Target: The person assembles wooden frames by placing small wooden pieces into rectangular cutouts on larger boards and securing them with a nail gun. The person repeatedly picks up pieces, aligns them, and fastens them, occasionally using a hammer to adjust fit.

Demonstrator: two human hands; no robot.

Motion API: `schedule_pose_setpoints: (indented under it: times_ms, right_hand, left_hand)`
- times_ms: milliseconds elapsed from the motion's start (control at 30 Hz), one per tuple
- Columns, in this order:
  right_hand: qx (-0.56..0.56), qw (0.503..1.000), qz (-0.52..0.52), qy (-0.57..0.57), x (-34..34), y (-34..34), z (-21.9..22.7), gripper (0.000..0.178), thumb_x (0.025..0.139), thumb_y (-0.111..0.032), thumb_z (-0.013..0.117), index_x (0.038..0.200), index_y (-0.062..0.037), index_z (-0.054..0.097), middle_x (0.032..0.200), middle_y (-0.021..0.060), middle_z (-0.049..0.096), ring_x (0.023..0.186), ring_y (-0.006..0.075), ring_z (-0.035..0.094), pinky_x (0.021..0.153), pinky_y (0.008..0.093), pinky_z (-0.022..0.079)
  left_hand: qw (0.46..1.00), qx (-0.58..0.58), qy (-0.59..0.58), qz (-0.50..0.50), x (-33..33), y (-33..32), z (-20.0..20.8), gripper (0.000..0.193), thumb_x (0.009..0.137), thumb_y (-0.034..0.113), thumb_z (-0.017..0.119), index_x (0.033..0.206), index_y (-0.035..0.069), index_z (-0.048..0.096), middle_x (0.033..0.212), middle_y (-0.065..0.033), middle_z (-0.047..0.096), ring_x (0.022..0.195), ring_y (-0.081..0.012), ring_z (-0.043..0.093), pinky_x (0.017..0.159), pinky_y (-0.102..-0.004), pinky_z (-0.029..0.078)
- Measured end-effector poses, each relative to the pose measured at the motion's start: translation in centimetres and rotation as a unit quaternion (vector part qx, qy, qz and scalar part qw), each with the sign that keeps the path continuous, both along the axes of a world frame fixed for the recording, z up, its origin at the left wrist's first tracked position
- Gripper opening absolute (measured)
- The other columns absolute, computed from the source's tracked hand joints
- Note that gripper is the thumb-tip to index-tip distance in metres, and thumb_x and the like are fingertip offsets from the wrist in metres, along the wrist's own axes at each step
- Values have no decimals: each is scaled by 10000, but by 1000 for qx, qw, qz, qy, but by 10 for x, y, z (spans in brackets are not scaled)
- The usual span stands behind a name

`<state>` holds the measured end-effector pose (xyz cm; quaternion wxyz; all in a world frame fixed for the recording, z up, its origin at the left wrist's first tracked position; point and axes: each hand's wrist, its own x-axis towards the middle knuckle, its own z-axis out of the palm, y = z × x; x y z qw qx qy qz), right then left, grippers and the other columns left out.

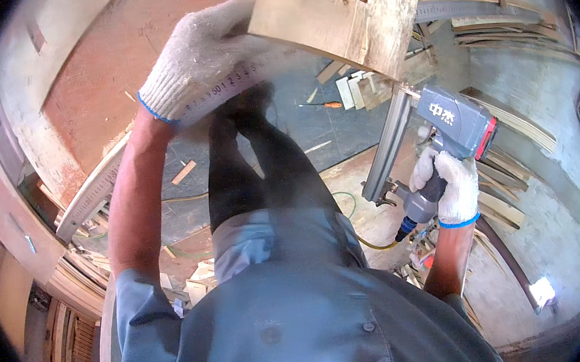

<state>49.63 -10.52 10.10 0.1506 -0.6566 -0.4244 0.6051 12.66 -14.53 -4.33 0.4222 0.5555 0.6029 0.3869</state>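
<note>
Wood-strewn floor (342,126) — grey nail gun (457,123), red-ended, in right hand (457,186).

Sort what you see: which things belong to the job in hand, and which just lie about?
In the job:
nail gun, gripped by the right hand
yellow hose joined to it
wooden piece, left hand at its edge

Lying about:
screwdriver on the floor
wood offcuts beside it
wooden strips further right

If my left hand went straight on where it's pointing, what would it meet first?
Your left hand would likely meet the pale wooden piece just right of it; they may already touch, as depth is unclear.
</note>
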Motion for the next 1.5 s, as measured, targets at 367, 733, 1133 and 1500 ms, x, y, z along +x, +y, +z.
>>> schedule_pose_setpoints:
  times_ms: [367, 733, 1133, 1500]
  right_hand:
    - [39, 999, 21, -25, -20, -5, 18, 505, 850, -162, 661, 1286, 86, 609, 690, 109, 647, 574, 206, 611, 554, 311, 489]
    - [38, 995, 64, -71, -56, 2, 41, 474, 801, -63, 593, 1256, 70, 626, 726, 89, 655, 622, 174, 628, 595, 298, 496]
    - [55, 995, 46, -67, -74, -5, 37, 510, 852, -142, 690, 1312, 52, 584, 706, 71, 582, 558, 197, 583, 523, 350, 512]
    - [55, 994, 64, -65, -78, -2, 37, 578, 873, -238, 758, 1339, 49, 576, 705, 80, 585, 566, 209, 586, 532, 357, 515]
  left_hand:
    - [999, -25, 12, 25, 3, 1, -6, 456, 941, 135, 748, 1370, 4, 668, 1164, -81, 763, 1092, -126, 679, 983, -318, 543]
    - [999, -17, -16, 23, 7, -2, 10, 418, 950, 135, 754, 1336, -4, 672, 1143, -123, 771, 1077, -135, 693, 971, -327, 554]
    - [999, -10, -36, 19, -4, -6, 9, 448, 917, 179, 776, 1324, 17, 680, 1153, -195, 768, 1043, -246, 752, 942, -372, 575]
    - [999, 24, 39, 30, -7, -9, 12, 464, 902, 248, 765, 1321, 62, 695, 1165, -197, 744, 1058, -370, 732, 924, -423, 576]
